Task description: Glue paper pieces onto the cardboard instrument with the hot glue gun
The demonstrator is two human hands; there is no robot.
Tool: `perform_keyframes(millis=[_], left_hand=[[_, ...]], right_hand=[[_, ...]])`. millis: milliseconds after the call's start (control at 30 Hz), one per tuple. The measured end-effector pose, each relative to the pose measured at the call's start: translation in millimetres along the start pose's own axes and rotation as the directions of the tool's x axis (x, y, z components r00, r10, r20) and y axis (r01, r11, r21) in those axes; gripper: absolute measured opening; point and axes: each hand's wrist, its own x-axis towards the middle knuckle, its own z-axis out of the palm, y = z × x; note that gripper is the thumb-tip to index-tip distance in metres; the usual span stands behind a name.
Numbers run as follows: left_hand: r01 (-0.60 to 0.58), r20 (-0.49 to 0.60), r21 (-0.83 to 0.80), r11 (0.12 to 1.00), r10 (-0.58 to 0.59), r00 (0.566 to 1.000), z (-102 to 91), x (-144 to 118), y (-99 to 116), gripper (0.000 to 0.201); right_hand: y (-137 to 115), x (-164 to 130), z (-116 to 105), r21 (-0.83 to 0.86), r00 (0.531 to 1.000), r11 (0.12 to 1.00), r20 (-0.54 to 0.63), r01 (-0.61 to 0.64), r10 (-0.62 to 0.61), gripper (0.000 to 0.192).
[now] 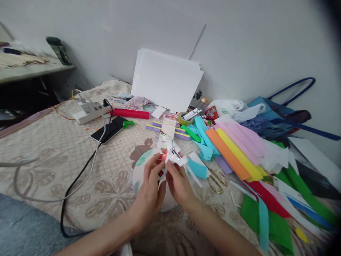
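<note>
A round white paper lantern (141,170) with teal and brown printed shapes sits at the centre of the patterned bedspread (53,153), mostly hidden behind the two hands; only its upper left curve and a strip of its bottom edge show. Above it, at 12 o'clock from the hands, a small white light fitting (173,156) with thin wires glows red at one point, and its exact shape is hard to make out. The left hand (150,188) curls its fingers around the fitting's lower end, thumb and forefinger pinched on it. The right hand (181,185) meets it from 3 o'clock, fingertips closed on the same fitting; which part each finger grips cannot be told.

At 2 o'clock lies a fan of coloured paper strips (234,149), running out of view at the right edge. Gold-handled scissors (218,179) lie at 3 o'clock, their blades hidden. At 10 o'clock a black phone (110,128) lies under a cable.
</note>
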Motion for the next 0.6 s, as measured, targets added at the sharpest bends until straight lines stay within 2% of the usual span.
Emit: perform_keyframes(millis=[100, 167, 300, 367, 500, 600], left_hand=[[-0.046, 0.082, -0.042, 0.998, 0.050, 0.995, -10.5, -3, 4, 0.052], [-0.054, 0.100, -0.074, 0.996, 0.062, 0.993, -20.4, -2, 6, 0.048], [-0.039, 0.040, -0.021, 0.999, 0.040, 0.998, -36.3, -1, 3, 0.038], [-0.012, 0.049, 0.014, 1.000, 0.012, 0.999, -40.7, -1, -1, 0.033], [0.042, 0.241, -0.010, 0.999, -0.038, 0.970, -43.7, -4, -11, 0.019], [0.057, 0.326, -0.035, 0.998, -0.043, 0.944, -43.6, -7, -15, 0.016]], right_hand=[[-7, -4, -8, 0.126, 0.999, 0.991, -0.011, -0.046, 0.048, 0.041], [-15, -7, -11, 0.228, 0.996, 0.970, -0.013, -0.083, 0.089, 0.037], [-24, -12, -14, 0.397, 0.990, 0.907, 0.053, -0.139, 0.128, 0.030], [-25, -13, -17, 0.446, 0.987, 0.881, 0.096, -0.156, 0.126, 0.029], [-25, -15, -22, 0.453, 0.991, 0.882, 0.099, -0.129, 0.094, 0.025], [-27, -16, -25, 0.393, 0.993, 0.914, 0.098, -0.100, 0.067, 0.020]])
